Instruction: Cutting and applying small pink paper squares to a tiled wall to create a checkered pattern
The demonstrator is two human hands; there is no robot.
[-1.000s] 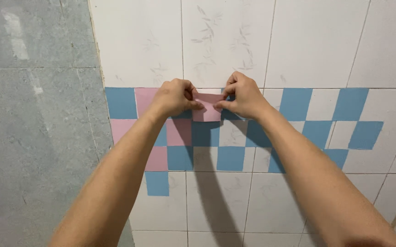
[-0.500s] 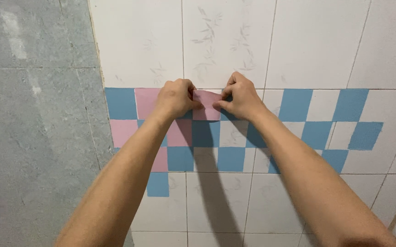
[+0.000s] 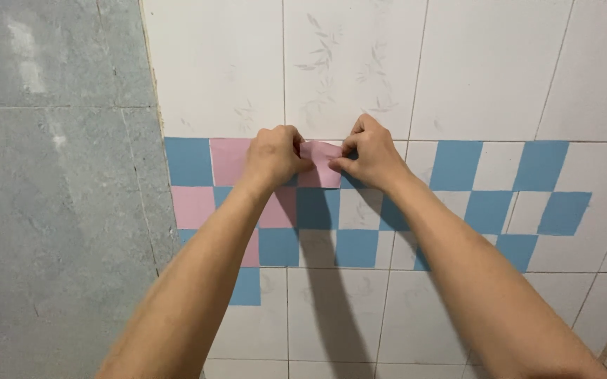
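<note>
Forearms, two, bare, rising from the bottom edge toward the pink square [image 3: 321,165] on the wall. Left hand [image 3: 272,156]: fingers curled, fingertips pinching the square's left edge. Right hand [image 3: 370,154]: thumb and forefinger pinching its right edge, knuckles bent outward. Pink square: held between both hands against the white tile wall [image 3: 486,70], upper row of the chequered band; whether it lies fully flat or is partly lifted cannot be told, the hands covering its sides. Pink patches [image 3: 230,160]: left of the square and below it, past the left hand. Blue patches [image 3: 356,247]: below the square and in a stepped run to its right, alternating with white. Grey wall [image 3: 51,210]: well left of the square, plain, meeting the tiles at a vertical edge.
</note>
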